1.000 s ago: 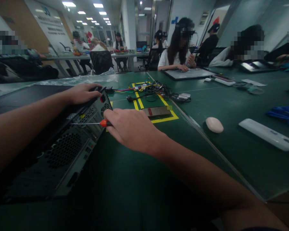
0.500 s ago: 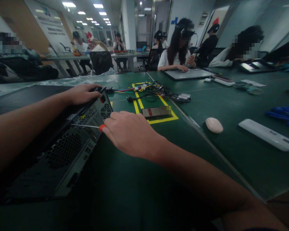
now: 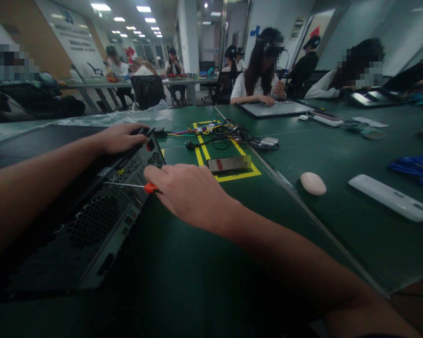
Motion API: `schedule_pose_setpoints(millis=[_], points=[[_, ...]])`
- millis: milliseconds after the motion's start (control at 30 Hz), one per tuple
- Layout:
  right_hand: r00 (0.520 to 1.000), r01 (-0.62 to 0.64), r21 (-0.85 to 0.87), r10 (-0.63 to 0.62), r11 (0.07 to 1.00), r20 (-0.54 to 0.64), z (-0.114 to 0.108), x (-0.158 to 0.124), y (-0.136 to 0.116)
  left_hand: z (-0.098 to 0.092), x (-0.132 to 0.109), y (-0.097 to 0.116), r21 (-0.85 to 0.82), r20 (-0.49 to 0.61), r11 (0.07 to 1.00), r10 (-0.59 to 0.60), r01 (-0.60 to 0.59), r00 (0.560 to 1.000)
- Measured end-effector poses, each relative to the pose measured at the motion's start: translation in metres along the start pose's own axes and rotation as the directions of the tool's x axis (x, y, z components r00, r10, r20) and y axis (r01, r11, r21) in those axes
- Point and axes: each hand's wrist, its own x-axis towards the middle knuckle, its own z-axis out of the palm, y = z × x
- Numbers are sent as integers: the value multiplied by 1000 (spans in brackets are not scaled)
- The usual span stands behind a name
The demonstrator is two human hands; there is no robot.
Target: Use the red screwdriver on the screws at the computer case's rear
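On its side at my left lies a black computer case (image 3: 49, 270), its grey rear panel with vents, ports and a round fan grille turned toward the right. My left hand (image 3: 121, 137) grips its upper rear edge, fingertips partly hidden over the corner. A screwdriver (image 3: 150, 188) with an orange handle is in my right hand (image 3: 190, 192), fingers closed around it. Its thin metal shaft points left across the rear panel, and the tip is near the panel's upper edge. Whether the tip sits in a screw is too small to tell.
Beyond the case, a tangle of cables (image 3: 232, 129) and a dark flat box (image 3: 227, 164) lie by yellow tape. On the right are a pale mouse (image 3: 313, 183), a white power strip (image 3: 389, 197) and blue cloth (image 3: 416, 170). Co-workers sit across the green table (image 3: 261, 206).
My right hand's fingers have shifted on the screwdriver, the index finger reaching farther left, and more of the orange handle shows. My left hand and the case stay put.
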Motion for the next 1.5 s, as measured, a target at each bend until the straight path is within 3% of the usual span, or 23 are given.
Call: schedule_pose_setpoints(millis=[567,1100,1233,1400,1500], points=[[998,-65,-3,66,998,6,-8,-1,-10,-4,-6,11,-23,-3,999,-48,48,999],[989,-113,167,94,979,117,14,7,19,-2,-4,7,-26,3,1000,-14,15,1000],[982,-143,166,119,976,147,18,6,18,-1,-4,5,-34,5,999,-15,15,1000],[992,-100,180,84,979,94,13,6,13,1,1,0,-21,-3,1000,11,-11,1000],[982,-133,171,107,976,155,14,8,15,2,2,-1,-16,-3,1000,8,-8,1000]])
